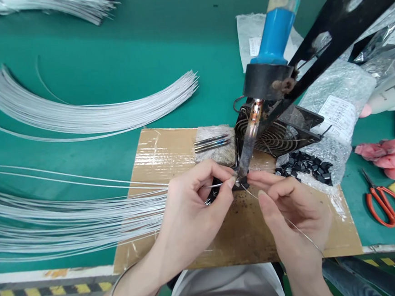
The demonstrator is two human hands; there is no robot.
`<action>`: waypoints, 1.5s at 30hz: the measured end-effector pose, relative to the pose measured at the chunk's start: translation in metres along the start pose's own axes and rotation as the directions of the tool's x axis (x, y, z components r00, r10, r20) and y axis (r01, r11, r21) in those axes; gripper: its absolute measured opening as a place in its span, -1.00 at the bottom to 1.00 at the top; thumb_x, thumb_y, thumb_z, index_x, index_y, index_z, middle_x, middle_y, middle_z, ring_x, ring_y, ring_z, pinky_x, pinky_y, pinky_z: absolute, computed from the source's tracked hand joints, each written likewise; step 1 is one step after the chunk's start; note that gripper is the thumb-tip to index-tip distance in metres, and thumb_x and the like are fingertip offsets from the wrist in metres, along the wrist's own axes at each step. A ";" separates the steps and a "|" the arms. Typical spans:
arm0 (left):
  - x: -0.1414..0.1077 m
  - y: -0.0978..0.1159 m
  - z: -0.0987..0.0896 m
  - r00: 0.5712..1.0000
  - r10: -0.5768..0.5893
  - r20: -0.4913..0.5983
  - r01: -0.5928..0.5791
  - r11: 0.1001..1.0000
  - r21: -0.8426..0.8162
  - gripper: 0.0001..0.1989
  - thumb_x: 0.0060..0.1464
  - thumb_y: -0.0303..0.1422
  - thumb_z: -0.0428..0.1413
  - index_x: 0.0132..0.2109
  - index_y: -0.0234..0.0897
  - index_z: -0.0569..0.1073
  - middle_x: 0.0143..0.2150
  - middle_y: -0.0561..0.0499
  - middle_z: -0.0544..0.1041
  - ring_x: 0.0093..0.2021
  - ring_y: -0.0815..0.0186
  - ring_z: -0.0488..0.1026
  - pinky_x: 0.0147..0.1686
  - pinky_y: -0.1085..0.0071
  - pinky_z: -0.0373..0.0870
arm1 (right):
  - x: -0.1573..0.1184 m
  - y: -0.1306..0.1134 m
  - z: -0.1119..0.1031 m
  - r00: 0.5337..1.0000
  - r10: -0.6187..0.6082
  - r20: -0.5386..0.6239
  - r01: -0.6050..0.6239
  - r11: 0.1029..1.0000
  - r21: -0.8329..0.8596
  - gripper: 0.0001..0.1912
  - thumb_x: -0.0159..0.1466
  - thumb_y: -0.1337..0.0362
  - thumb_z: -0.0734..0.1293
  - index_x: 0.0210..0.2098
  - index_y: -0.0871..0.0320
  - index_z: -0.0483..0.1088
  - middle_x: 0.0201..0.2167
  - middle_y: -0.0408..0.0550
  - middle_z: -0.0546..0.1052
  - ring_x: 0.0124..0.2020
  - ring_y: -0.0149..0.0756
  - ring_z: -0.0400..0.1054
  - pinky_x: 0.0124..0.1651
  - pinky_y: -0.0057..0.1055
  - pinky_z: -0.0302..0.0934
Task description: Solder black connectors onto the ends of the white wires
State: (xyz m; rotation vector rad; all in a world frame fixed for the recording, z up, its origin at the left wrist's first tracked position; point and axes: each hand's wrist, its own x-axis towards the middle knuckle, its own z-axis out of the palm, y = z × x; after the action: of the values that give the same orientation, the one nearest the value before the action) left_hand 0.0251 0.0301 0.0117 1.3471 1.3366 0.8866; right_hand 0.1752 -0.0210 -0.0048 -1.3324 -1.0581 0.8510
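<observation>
At soldering iron tip (245,165) | hands (195,207) (293,209) hold thin wires (217,185) (307,236) | ends seemingly hidden

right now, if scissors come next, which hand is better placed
Likely the right hand: it's nearer the scissors, though it holds thin wire; the left hand is farther off, beside the iron.

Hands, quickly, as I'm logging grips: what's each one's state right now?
Left hand: closed, pinching a white wire between thumb and forefinger.
Right hand: loosely closed, holding a thin silvery wire.
</observation>
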 end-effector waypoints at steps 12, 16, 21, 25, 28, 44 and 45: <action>0.000 0.001 0.000 1.000 -0.007 0.006 0.007 1.000 0.005 -0.88 0.15 -0.41 0.16 -0.37 -0.21 0.54 -0.36 0.01 0.67 -0.34 0.26 0.62 -0.48 0.41 0.37 | -0.003 0.008 0.002 0.999 0.036 -0.030 -0.035 0.999 0.037 -0.77 0.36 0.46 0.44 -0.39 0.07 0.44 -0.08 -0.08 0.76 -0.04 -0.25 0.70 0.11 -0.35 0.56; -0.001 0.001 0.000 1.000 -0.012 0.008 0.012 1.000 0.009 -0.88 0.15 -0.41 0.16 -0.37 -0.20 0.53 -0.43 0.02 0.61 -0.32 0.21 0.64 -0.45 0.39 0.40 | -0.003 0.005 0.002 0.999 0.022 -0.031 -0.021 0.999 0.025 -0.77 0.35 0.45 0.45 -0.40 0.07 0.45 -0.10 -0.05 0.76 -0.05 -0.20 0.70 0.09 -0.29 0.58; -0.001 0.001 0.000 1.000 -0.021 0.016 0.021 1.000 0.017 -0.88 0.16 -0.39 0.17 -0.36 -0.19 0.54 -0.50 0.06 0.52 -0.27 0.16 0.65 -0.38 0.35 0.45 | -0.003 0.004 0.002 0.999 0.024 -0.031 -0.024 1.000 0.012 -0.77 0.36 0.43 0.45 -0.40 0.07 0.45 -0.10 -0.06 0.76 -0.05 -0.23 0.69 0.09 -0.32 0.57; 0.000 0.001 0.000 1.000 -0.015 0.013 0.015 1.000 0.014 -0.87 0.16 -0.40 0.16 -0.37 -0.20 0.53 -0.45 0.04 0.57 -0.28 0.17 0.66 -0.38 0.35 0.47 | -0.003 0.004 0.003 0.999 0.030 -0.043 -0.029 0.999 0.015 -0.79 0.36 0.40 0.46 -0.39 0.08 0.46 -0.10 -0.01 0.76 -0.06 -0.17 0.70 0.06 -0.25 0.59; -0.001 0.001 -0.001 1.000 -0.007 0.007 0.007 1.000 0.015 -0.88 0.16 -0.40 0.16 -0.36 -0.19 0.54 -0.48 0.05 0.55 -0.27 0.17 0.66 -0.37 0.35 0.49 | -0.003 0.004 0.002 0.999 0.032 -0.030 -0.031 0.999 0.020 -0.80 0.36 0.41 0.46 -0.39 0.08 0.47 -0.09 0.00 0.76 -0.06 -0.16 0.70 0.07 -0.23 0.60; -0.001 0.001 0.000 1.000 -0.008 0.004 0.008 0.999 0.045 -0.87 0.14 -0.38 0.15 -0.38 -0.19 0.53 -0.50 0.05 0.53 -0.31 0.18 0.63 -0.43 0.37 0.44 | -0.003 0.005 -0.001 1.000 -0.004 -0.005 0.003 0.999 -0.048 -0.79 0.37 0.42 0.45 -0.38 0.07 0.45 -0.08 -0.06 0.76 -0.03 -0.23 0.69 0.08 -0.34 0.55; -0.002 0.001 0.000 1.000 -0.012 0.004 0.011 0.999 0.048 -0.87 0.14 -0.38 0.15 -0.38 -0.19 0.53 -0.51 0.05 0.52 -0.31 0.17 0.63 -0.43 0.36 0.44 | -0.003 0.005 -0.001 1.000 -0.006 -0.005 0.005 0.999 -0.049 -0.78 0.38 0.42 0.44 -0.38 0.07 0.45 -0.08 -0.06 0.76 -0.04 -0.24 0.69 0.08 -0.35 0.55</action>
State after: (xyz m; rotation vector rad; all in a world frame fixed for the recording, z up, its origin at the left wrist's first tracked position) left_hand 0.0251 0.0286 0.0127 1.3761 1.3687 0.8479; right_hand 0.1754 -0.0240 -0.0103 -1.3713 -1.0844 0.8221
